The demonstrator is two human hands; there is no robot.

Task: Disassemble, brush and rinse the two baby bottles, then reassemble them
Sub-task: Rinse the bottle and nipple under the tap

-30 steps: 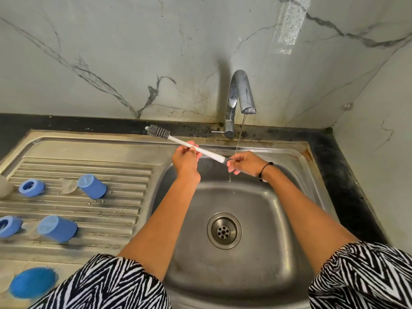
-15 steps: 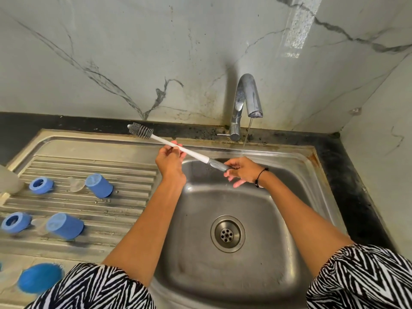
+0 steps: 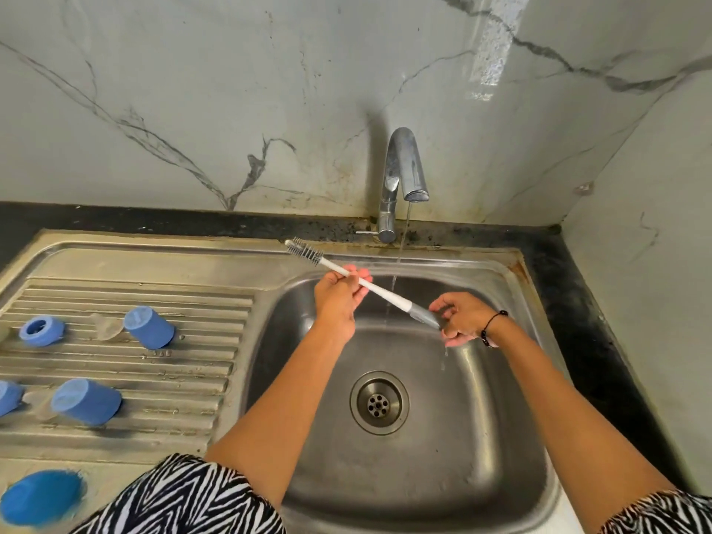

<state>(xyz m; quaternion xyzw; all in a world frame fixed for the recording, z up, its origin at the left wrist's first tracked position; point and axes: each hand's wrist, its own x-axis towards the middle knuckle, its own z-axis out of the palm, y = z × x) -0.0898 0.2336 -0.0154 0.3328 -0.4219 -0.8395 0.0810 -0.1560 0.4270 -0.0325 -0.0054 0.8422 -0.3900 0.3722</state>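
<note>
A thin white bottle brush with a grey bristle tip and grey handle end lies across the back of the sink basin, under a thin stream of water from the tap. My left hand grips the brush shaft near the bristles. My right hand has its fingers loosely curled at the grey handle end. Blue bottle parts lie on the ribbed drainboard: a cap, a ring, a second cap, another blue piece and clear teats.
A blue round sponge-like object sits at the front left corner. A black counter strip borders the sink on the right, with marble walls behind and to the right. The drain is in the basin's middle.
The brush has shifted right, so its bristle tip is nearer the tap. My right hand has slid down to the grey handle end and loosened its fingers.
</note>
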